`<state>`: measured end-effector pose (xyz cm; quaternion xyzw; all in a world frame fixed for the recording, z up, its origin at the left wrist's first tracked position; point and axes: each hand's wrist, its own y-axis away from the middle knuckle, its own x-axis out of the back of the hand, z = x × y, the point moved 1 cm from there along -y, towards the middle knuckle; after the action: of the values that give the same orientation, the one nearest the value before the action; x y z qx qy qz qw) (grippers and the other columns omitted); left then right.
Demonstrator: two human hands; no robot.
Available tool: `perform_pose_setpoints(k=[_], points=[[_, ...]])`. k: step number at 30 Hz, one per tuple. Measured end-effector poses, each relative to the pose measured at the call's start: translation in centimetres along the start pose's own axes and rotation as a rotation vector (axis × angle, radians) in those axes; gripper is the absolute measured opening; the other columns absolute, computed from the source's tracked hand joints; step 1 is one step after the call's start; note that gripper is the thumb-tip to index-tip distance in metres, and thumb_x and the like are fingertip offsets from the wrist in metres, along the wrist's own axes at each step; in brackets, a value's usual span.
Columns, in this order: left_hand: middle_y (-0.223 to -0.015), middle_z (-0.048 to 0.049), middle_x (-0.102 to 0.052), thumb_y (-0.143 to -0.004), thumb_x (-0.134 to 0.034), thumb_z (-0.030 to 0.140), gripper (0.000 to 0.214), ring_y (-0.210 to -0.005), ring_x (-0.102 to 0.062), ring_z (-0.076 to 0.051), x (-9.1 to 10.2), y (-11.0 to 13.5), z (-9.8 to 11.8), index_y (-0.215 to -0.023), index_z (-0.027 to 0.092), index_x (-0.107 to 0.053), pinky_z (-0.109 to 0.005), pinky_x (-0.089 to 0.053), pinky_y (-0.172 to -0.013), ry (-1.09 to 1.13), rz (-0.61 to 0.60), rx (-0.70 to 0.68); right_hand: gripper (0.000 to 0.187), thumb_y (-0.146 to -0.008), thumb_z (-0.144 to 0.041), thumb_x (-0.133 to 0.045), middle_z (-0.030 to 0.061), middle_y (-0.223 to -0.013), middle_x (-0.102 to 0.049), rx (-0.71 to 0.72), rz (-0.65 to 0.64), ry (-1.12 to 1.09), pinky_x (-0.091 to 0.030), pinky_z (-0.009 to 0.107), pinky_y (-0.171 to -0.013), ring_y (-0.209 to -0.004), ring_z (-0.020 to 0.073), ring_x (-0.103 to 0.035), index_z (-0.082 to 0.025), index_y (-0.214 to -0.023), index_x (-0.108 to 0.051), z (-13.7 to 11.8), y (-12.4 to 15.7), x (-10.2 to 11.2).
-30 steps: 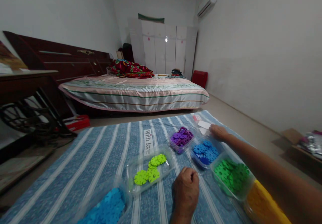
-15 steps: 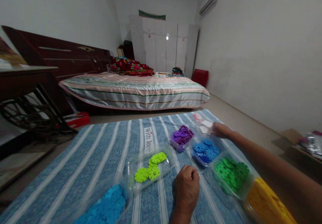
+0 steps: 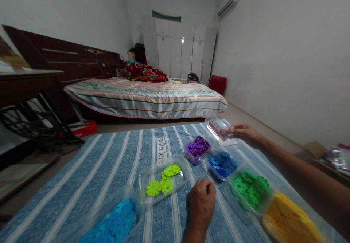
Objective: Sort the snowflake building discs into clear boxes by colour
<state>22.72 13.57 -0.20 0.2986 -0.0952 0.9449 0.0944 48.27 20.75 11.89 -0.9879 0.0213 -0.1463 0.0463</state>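
My right hand (image 3: 240, 130) pinches the near edge of a clear plastic container (image 3: 214, 126), tilted up at the table's far right corner. Something reddish shows through its wall, too blurred to name. White paper slips (image 3: 229, 142) lie below it. My left hand (image 3: 202, 199) rests as a fist on the striped cloth, with no object showing in it. It lies between a clear tray (image 3: 140, 184) of lime-green notched discs (image 3: 161, 183) and tubs of dark blue discs (image 3: 222, 164) and green discs (image 3: 250, 188). Purple pieces (image 3: 197, 148) fill a small tub farther back.
A tub of light blue pieces (image 3: 112, 223) stands at the near left, one of yellow pieces (image 3: 292, 217) at the near right. The blue striped tablecloth (image 3: 109, 163) covers the table. Beyond stands a bed (image 3: 147, 101); a sewing machine stand (image 3: 30, 115) is at left.
My right hand has raised and tilted the clear container, moving slightly up and right. The white slips now lie beneath it. My left fist has stayed in place.
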Motion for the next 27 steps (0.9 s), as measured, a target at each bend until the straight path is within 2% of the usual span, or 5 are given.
perform_pose_setpoints(k=[5, 9, 13, 18, 27], points=[[-0.077, -0.0016, -0.069, -0.082, -0.057, 0.035, 0.016, -0.075, -0.064, -0.016, 0.7, -0.1, 0.3, -0.079, 0.021, -0.065, -0.025, -0.044, -0.069, 0.378, -0.046, 0.057, 0.027, -0.07, -0.04, -0.074, 0.0088, -0.098, -0.07, 0.012, -0.08, -0.411, -0.051, 0.034, -0.08, -0.087, 0.0197, -0.065, -0.016, -0.076, -0.064, -1.6, 3.4, -4.3], [-0.087, -0.0095, -0.072, -0.075, -0.062, 0.057, 0.048, -0.077, -0.066, -0.02, 1.4, -0.4, 0.5, -0.1, 0.016, -0.065, -0.026, -0.046, -0.061, 0.974, -0.111, 0.181, 0.021, -0.071, -0.034, -0.076, 0.0058, -0.087, -0.069, -0.063, -0.165, -0.6, -0.053, 0.031, -0.074, -0.075, 0.0148, -0.063, -0.015, -0.075, -0.067, -0.1, 5.4, -7.4], [-0.092, -0.0119, -0.072, -0.07, -0.072, 0.048, 0.046, -0.076, -0.067, -0.018, 1.5, -0.5, 0.5, -0.1, 0.013, -0.065, -0.023, -0.046, -0.058, 1.342, -0.154, 0.327, 0.019, -0.071, -0.032, -0.077, 0.0041, -0.084, -0.068, -0.155, -0.191, -0.68, -0.053, 0.027, -0.069, -0.07, 0.0125, -0.062, -0.015, -0.074, -0.068, 1.5, 6.5, -8.8], [-0.078, -0.0078, -0.073, -0.065, -0.078, 0.03, 0.032, -0.067, -0.066, -0.015, 1.3, -0.6, 0.5, -0.088, 0.013, -0.065, -0.022, -0.046, -0.057, 1.42, -0.151, 0.394, 0.027, -0.071, -0.037, -0.077, 0.0033, -0.071, -0.066, -0.153, -0.245, -0.574, -0.05, 0.026, -0.061, -0.061, 0.0121, -0.061, -0.015, -0.066, -0.062, 1.3, 5.9, -8.4], [-0.071, -0.0077, -0.072, -0.067, -0.072, 0.03, 0.029, -0.06, -0.064, -0.014, 1.0, -0.6, 0.7, -0.087, 0.012, -0.061, -0.023, -0.046, -0.056, 1.311, -0.147, 0.382, 0.041, -0.067, -0.052, -0.075, 0.0011, -0.059, -0.065, -0.001, 0.007, -0.14, -0.039, 0.019, -0.04, -0.044, 0.0103, -0.057, -0.015, -0.077, -0.062, -3.2, 1.4, -7.2]])
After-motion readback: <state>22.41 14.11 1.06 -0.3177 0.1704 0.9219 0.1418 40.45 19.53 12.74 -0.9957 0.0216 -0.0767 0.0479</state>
